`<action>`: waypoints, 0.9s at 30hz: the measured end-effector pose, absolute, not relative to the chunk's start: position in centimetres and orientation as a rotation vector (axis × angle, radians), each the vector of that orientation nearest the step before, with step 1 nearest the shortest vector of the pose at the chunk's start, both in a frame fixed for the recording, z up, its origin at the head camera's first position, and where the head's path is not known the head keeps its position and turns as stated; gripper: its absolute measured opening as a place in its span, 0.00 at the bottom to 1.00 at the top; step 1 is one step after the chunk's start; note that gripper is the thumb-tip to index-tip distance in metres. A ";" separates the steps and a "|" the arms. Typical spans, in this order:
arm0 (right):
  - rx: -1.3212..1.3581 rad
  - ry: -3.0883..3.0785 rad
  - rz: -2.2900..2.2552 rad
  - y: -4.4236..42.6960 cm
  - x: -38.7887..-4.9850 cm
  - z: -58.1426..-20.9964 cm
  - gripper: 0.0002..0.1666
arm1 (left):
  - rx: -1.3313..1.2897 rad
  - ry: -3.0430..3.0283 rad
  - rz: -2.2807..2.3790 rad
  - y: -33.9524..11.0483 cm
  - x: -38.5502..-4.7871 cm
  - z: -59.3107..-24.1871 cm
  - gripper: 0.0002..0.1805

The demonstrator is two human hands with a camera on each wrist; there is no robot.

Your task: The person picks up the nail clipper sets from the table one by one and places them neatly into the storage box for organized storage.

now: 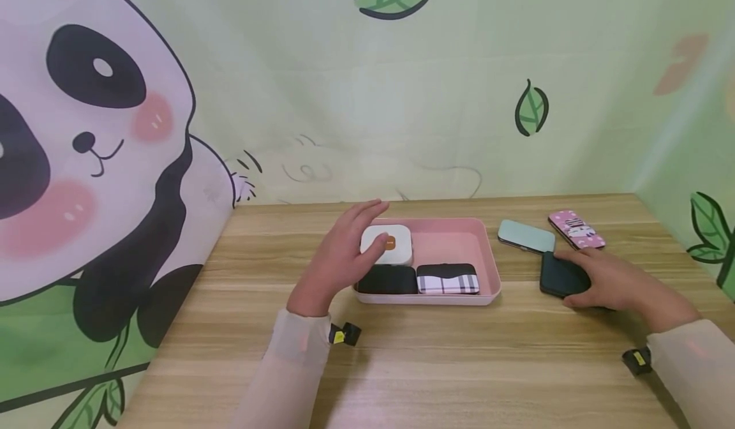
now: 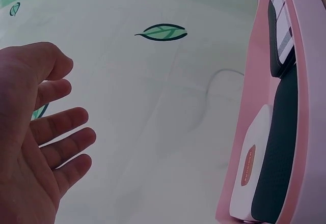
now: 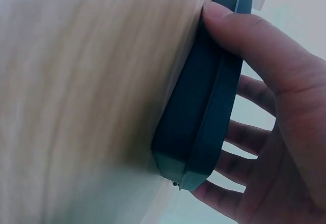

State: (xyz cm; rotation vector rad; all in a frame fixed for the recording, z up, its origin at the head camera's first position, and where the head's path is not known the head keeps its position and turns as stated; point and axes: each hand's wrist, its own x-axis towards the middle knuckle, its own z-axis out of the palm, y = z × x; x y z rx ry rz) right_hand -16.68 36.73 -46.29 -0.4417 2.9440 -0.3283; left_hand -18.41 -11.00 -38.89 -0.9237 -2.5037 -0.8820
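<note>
My right hand (image 1: 623, 282) grips a dark case (image 1: 561, 277) at the table's right side, thumb along one long side and fingers on the other. In the right wrist view this dark hinged case (image 3: 196, 112) is low against the wood; whether it touches cannot be told. My left hand (image 1: 344, 250), fingers spread and holding nothing, hovers by the left end of a pink tray (image 1: 490, 279). Inside the tray are a white case (image 1: 376, 232) with an orange-brown label, a black case (image 1: 387, 280) and a black-and-plaid case (image 1: 448, 282).
A pale mint case (image 1: 525, 234) and a pink patterned case (image 1: 576, 228) lie right of the tray, just behind the dark case. The wooden table (image 1: 459, 365) ends at a printed cloth backdrop (image 1: 402, 110) with a panda and leaves.
</note>
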 end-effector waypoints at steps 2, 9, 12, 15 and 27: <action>-0.444 2.944 -0.329 36.7 -16.7 -46.3 0.56 | -0.917 -2.510 -0.886 -11.0 -18.4 -38.9 0.29; -0.453 2.946 -0.333 36.8 -16.7 -46.4 0.56 | -0.913 -2.516 -0.887 -11.0 -18.3 -38.8 0.29; -0.457 2.945 -0.335 36.9 -16.8 -46.5 0.56 | -0.915 -2.518 -0.890 -11.0 -18.2 -38.9 0.29; -0.466 2.951 -0.331 36.8 -16.8 -46.5 0.56 | -0.914 -2.521 -0.892 -11.1 -18.2 -38.9 0.29; -0.466 2.968 -0.317 36.5 -16.9 -46.0 0.59 | -0.910 -2.532 -0.875 -11.3 -18.7 -39.2 0.29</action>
